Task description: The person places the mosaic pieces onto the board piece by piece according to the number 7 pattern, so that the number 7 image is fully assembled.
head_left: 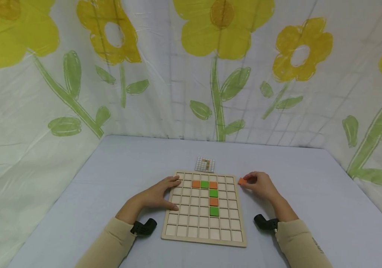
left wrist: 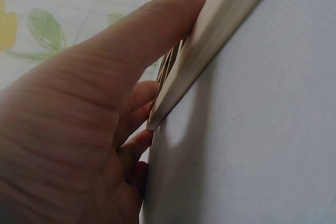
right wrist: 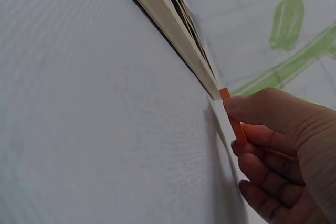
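Note:
A wooden grid board (head_left: 184, 221) lies on the table, with orange and green square tiles forming a row and a column in its cells. My left hand (head_left: 158, 193) rests on the board's left edge, thumb and fingers spread over the rim; the left wrist view shows the thumb (left wrist: 152, 22) on top of the frame. Just off the board's upper right side, my right hand (head_left: 260, 185) pinches an orange tile (head_left: 242, 181). In the right wrist view that orange tile (right wrist: 233, 118) stands edge-on between thumb and fingers, beside the board's corner.
A small pattern card (head_left: 205, 164) showing a grid with coloured squares lies behind the board. The pale table (head_left: 137, 156) reaches back to a hanging sheet (head_left: 157, 93) printed with yellow flowers. Dark cameras sit on both wrists.

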Motion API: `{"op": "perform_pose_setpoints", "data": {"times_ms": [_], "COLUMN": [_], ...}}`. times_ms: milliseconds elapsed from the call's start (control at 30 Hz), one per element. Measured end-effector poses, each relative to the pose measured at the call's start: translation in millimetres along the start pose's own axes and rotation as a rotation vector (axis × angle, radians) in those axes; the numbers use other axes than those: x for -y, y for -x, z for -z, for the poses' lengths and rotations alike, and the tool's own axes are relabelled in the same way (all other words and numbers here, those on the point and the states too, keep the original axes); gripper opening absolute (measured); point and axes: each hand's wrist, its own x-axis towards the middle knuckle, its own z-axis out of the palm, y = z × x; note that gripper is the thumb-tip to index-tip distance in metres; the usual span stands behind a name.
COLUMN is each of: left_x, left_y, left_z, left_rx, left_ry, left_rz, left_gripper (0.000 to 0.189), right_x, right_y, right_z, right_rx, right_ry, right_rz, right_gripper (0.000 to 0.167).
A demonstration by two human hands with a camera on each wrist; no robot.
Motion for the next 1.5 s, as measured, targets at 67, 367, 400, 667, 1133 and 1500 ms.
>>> {"op": "perform_pose_setpoints", "data": {"times_ms": [67, 367, 400, 667, 1133, 1500], "left_x": [0.4, 1.1, 0.9, 0.5, 0.9, -1.0], "left_y": [-0.3, -0.7, -0.6, 0.0, 0.6, 0.7], "left_z": [-0.3, -1.5, -1.4, -0.8, -1.0, -0.8], "left_rx": [-0.001, -0.007, -0.006, -0.004, -0.008, -0.005], "left_ry": [-0.004, -0.002, -0.001, -0.001, 0.002, 0.001], "left_rz": [0.006, 0.0, 0.0, -0.011, 0.0, 0.011], "left_gripper": [0.093, 0.093, 0.092, 0.092, 0.092, 0.092], "right_x": [2, 12, 14, 29, 60, 82], "right_y": [-0.4, 0.3, 0.7, 7.2, 28.5, 48.7], "right_z": [1, 8, 8, 8, 5, -7], "right_rx": [0.008, 0.019, 0.023, 0.062, 0.196, 0.296], "right_ry": [-0.009, -0.039, -0.041, -0.033, -0.045, -0.042], "right_rz": [0.005, 0.028, 0.03, 0.082, 0.13, 0.198], "right_gripper": [0.025, 0.027, 0.027, 0.027, 0.028, 0.021]}}
